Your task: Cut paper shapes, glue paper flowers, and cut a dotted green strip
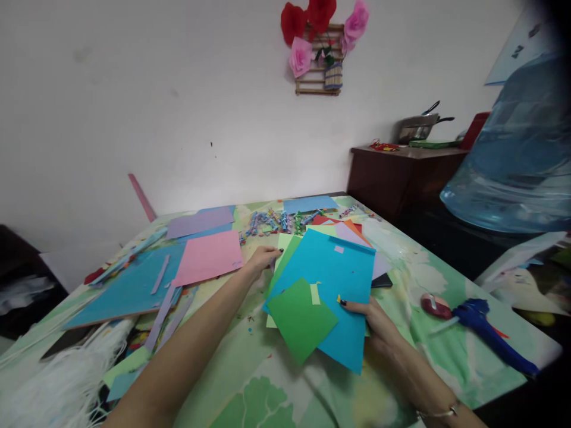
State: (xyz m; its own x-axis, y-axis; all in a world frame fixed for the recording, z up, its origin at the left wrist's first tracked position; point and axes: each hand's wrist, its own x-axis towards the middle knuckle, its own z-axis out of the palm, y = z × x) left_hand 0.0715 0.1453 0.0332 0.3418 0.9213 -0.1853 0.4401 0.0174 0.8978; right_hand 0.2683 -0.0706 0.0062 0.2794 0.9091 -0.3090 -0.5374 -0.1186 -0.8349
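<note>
A stack of coloured paper sheets is between my hands, lifted and tilted above the table. Its front sheet is blue paper (339, 267), with a green paper square (301, 324) and small scraps lying on it. My right hand (372, 318) grips the lower right of the stack, thumb on top of the blue sheet and fingers hidden underneath. At the upper left edge, my left hand (264, 258) pinches a pale green sheet (284, 242) between thumb and fingers. Behind the stack are red, orange and lilac sheets (350, 233), partly covered.
Pink paper (209, 255) and a blue board (129, 285) lie on the left of the table, near white string (66, 374). Paper curls (281, 221) are heaped at the back. A blue glue gun (491, 333) and a red tape-like tool (436, 305) lie right. A water bottle (513, 148) stands beyond.
</note>
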